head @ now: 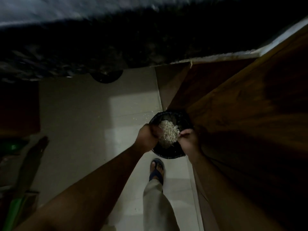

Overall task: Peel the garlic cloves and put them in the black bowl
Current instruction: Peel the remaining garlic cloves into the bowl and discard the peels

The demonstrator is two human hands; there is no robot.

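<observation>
Black bowl (168,154) is held up in the air btwn both hands, over the floor, w/ a pale heap of papery garlic skins (168,132) piled in its middle. Left hand (147,136) grips the bowl's left rim, fingers curled over the edge, knuckles up. Right hand (189,139) is at the right rim, fingers bent & pinching at the edge of the skin heap; can't tell if it also bears the bowl's weight. Both forearms reach in from the bottom corners & meet at the bowl. No whole cloves can be made out, pic too dim & blurred. Below the bowl: pale tiled floor (100,124), smooth, w/ a brighter patch of light in the centre & a few small light scraps scattered near the bowl's upper left. A foot in a dark flip-flop (157,170) stands just under the bowl, light trouser leg (156,205) trailing down. To the right, touching or just beside the bowl, a brown wooden panel (241,114) w/ visible grain, prob. a door or cabinet side. Across the top runs a dark speckled stone bench (83,47), edge-on, heavily motion-blurred. Something green (14,205) & long leans at the lower left, beside a dark reddish block.
</observation>
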